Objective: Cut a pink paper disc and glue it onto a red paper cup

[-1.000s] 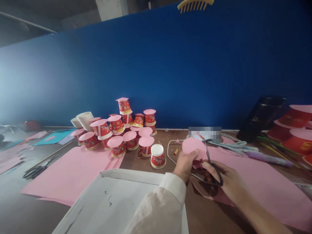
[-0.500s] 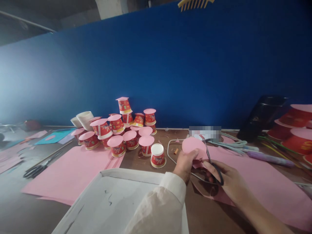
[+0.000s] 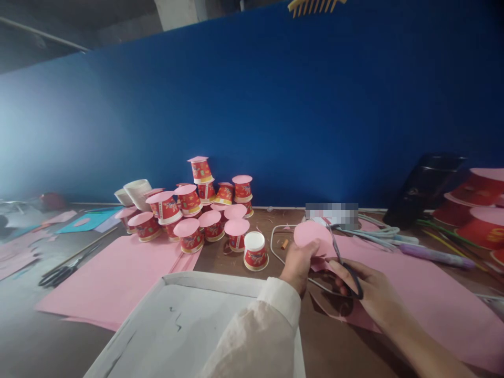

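My left hand [image 3: 298,265] pinches a round piece of pink paper [image 3: 311,235] by its lower edge. My right hand [image 3: 366,286] has its fingers through the handles of black-handled scissors [image 3: 355,283], whose blades point up along the disc's right edge. A strip of pink paper hangs below the disc, between the hands. Left of my left hand, a red cup [image 3: 255,256] stands upside down with its white base bare. Several more red cups [image 3: 191,242] with pink discs on top are grouped and stacked behind it to the left.
A white tray [image 3: 197,310] lies in front. Pink sheets [image 3: 118,273] and another pair of scissors [image 3: 63,273] are at left, with stacked white cups [image 3: 137,194] behind. At right are more pink paper [image 3: 429,294], cables [image 3: 378,233], a purple tube [image 3: 437,256] and a black bottle [image 3: 423,184].
My right hand and the scissors have shifted very slightly to the right. My left hand and the pink disc look almost unmoved.
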`<state>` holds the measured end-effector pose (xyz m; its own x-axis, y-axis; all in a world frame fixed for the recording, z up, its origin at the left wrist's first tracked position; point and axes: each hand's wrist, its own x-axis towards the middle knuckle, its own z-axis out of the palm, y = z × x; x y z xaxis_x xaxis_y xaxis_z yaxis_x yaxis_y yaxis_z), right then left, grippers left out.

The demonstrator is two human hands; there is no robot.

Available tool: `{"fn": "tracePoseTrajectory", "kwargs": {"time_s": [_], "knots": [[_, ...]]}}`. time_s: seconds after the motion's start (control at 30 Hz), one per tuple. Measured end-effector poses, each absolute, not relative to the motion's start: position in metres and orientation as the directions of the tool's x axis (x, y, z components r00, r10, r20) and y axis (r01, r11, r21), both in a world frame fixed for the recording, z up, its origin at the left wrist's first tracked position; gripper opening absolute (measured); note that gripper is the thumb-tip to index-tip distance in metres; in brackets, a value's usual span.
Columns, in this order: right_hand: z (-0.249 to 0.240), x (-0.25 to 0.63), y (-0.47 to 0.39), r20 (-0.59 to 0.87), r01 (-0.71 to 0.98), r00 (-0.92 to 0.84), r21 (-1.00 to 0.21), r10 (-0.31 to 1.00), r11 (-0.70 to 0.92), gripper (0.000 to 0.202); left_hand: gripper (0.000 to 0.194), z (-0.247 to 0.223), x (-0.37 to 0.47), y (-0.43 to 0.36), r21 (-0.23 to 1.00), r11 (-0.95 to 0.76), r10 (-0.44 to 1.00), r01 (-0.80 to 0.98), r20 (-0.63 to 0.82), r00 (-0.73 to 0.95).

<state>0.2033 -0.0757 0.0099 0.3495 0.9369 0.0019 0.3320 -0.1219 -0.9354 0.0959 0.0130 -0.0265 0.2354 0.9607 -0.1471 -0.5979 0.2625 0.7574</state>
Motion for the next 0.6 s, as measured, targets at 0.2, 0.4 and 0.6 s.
{"fn": "tracePoseTrajectory", "kwargs": {"time_s": [0.2,0.4,0.6], "knots": [[0.0089,0.2030,-0.0760,-0.020,0.286,0.354,-0.950,0.935,-0.128,0.041,0.035,-0.0259,0.0958,0.0137,0.761,0.254,0.963,-0.597,-0.143,0.228],[0.0082,0.2075,-0.0752,-0.034,0.321,0.330,-0.936,0.944,-0.146,0.043,0.033,-0.0253,0.0960,0.0142,0.766,0.239,0.967,-0.596,-0.135,0.214],[0.0108,0.2060,-0.0764,-0.031,0.338,0.340,-0.929,0.940,-0.153,0.046,0.038,-0.0263,0.0954,0.0150,0.770,0.239,0.966,-0.591,-0.127,0.225]]}}
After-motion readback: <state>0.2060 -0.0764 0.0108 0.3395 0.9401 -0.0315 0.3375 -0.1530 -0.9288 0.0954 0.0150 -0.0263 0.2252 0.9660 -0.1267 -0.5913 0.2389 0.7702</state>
